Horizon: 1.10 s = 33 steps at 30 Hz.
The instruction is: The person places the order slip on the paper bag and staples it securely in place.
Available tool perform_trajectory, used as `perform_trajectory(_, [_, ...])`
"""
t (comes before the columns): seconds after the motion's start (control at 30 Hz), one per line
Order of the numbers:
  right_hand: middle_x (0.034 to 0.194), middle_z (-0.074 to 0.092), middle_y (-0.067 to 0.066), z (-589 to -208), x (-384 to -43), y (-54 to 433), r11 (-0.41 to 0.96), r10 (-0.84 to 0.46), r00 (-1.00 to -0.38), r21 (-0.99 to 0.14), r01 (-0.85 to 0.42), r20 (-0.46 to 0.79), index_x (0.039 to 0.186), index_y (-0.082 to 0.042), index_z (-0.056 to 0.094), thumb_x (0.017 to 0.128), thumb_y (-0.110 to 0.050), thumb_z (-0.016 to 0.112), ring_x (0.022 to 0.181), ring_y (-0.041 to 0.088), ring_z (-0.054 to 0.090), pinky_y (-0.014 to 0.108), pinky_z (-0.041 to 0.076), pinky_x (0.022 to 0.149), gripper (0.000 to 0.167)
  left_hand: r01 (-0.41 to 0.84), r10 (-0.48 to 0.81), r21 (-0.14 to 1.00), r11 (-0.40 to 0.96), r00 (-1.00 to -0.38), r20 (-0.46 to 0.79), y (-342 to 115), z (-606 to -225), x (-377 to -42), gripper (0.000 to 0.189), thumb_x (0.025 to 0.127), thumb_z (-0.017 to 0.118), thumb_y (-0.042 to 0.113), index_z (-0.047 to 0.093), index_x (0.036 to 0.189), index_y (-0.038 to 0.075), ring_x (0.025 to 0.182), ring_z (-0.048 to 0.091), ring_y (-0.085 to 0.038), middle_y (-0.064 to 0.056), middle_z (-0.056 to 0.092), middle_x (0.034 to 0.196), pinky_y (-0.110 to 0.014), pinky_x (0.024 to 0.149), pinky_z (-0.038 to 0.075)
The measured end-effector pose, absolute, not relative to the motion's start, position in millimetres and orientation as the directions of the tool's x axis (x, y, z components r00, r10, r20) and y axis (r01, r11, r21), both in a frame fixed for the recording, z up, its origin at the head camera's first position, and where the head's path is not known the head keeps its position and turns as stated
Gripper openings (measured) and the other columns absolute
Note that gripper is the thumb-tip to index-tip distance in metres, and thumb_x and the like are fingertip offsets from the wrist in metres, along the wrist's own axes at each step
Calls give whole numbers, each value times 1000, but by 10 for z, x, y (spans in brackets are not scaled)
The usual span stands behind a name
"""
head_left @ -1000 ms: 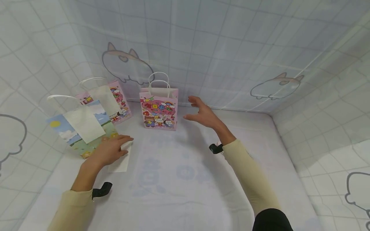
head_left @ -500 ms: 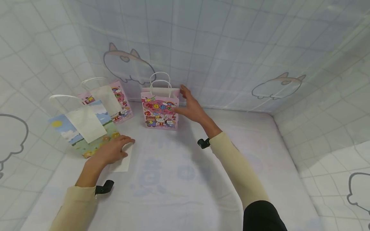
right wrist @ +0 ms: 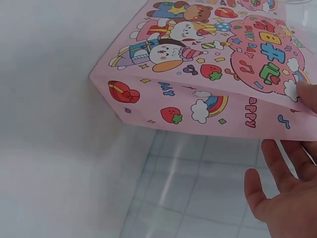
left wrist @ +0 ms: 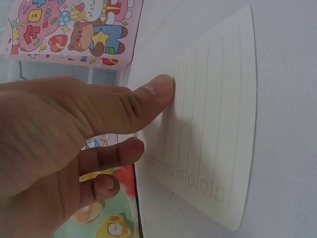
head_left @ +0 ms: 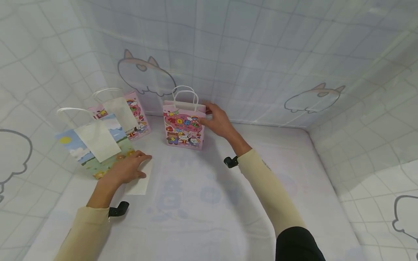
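Observation:
A pink cartoon-printed paper gift bag (head_left: 183,127) with white handles stands near the back wall. My right hand (head_left: 217,119) grips its right side, thumb on the front face and fingers behind; in the right wrist view some fingers (right wrist: 277,173) show below the bag's side. My left hand (head_left: 125,168) rests over a cream ruled sheet (head_left: 138,185) lying on the table. In the left wrist view the thumb touches the sheet (left wrist: 213,124), which bears a line of small boxes, while other fingers curl loosely beside it.
To the left, a landscape-printed gift bag (head_left: 80,145) leans with a pale sheet (head_left: 98,139) on its front. Behind it stands another pink bag (head_left: 140,116), also with a pale sheet (head_left: 121,110). Cloth-covered walls (head_left: 245,72) enclose the white table (head_left: 209,224).
My right hand has moved left to the middle pink bag and taken hold of its right side. The bag has shifted slightly right and turned a little. My left hand stays nearly still.

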State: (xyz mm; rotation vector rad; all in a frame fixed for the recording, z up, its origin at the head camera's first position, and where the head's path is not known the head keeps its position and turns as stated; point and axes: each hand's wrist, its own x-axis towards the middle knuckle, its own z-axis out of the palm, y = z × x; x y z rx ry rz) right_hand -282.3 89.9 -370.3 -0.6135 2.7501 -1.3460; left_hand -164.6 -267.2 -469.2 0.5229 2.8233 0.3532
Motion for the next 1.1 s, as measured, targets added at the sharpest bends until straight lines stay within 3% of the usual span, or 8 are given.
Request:
perform_trajectory(0.33, [123,62,2,-3710,-2798,953,561,-304,-939,-766,-314,162,135,-13,56,95,-31,72,116,19,57,37,51,95,47,302,366,293,907,-909,-198,-2657,-4645,-1657,73,74,90,34,60,138,14,100,61,-29,-14,55,121,-55,81,50])
perform_trajectory(0.5, [117,64,1,-3727,-2776,1025,570,-285,-944,-762,-306,166,127,-14,60,95,-32,72,114,24,58,37,53,89,39,308,357,271,912,-922,-152,-2648,-4658,-1645,39,85,82,22,70,121,15,95,60,-26,-8,57,112,-55,79,45])
perform_trajectory(0.6, [113,64,-1,-3738,-2751,1083,580,-265,-951,-761,-291,161,123,-16,62,95,-32,72,110,22,59,36,53,86,34,358,384,254,899,-922,-59,-2646,-4667,-1638,20,89,77,14,74,109,17,86,62,-24,-4,58,104,-51,70,45])
perform_trajectory(0.7, [110,64,-3,-3756,-2721,1138,591,-248,-957,-759,-272,149,121,-19,62,95,-34,71,106,16,57,33,53,82,31,423,418,236,875,-905,77,-2638,-4656,-1630,12,88,77,11,75,97,18,82,61,-23,-3,60,97,-46,64,47])
perform_trajectory(0.83, [107,63,-4,-3767,-2680,1188,603,-236,-960,-752,-266,151,118,-20,62,95,-36,71,103,14,56,32,53,80,29,460,424,217,861,-884,196,-2625,-4618,-1628,12,84,82,13,75,89,22,100,58,-29,-4,66,100,-50,79,42])
perform_trajectory(0.93, [107,64,-3,-3772,-2650,1225,605,-242,-956,-744,-284,168,117,-19,63,95,-36,71,103,16,57,33,53,79,29,462,419,218,860,-882,216,-2609,-4581,-1636,12,85,81,15,74,90,24,108,59,-30,-3,70,103,-55,87,36])
perform_trajectory(1.0, [107,65,-3,-3777,-2631,1252,605,-248,-952,-739,-296,179,116,-19,63,95,-35,71,104,16,58,35,53,80,28,471,428,234,851,-878,213,-2594,-4551,-1642,11,87,79,17,74,94,24,102,64,-27,0,73,101,-57,91,36])
perform_trajectory(1.1, [107,66,-2,-3784,-2596,1299,606,-255,-947,-731,-315,196,115,-18,64,96,-35,71,105,18,59,36,53,81,26,488,445,297,821,-872,204,-2567,-4508,-1649,13,90,77,18,75,102,20,86,69,-21,2,76,95,-51,87,45])
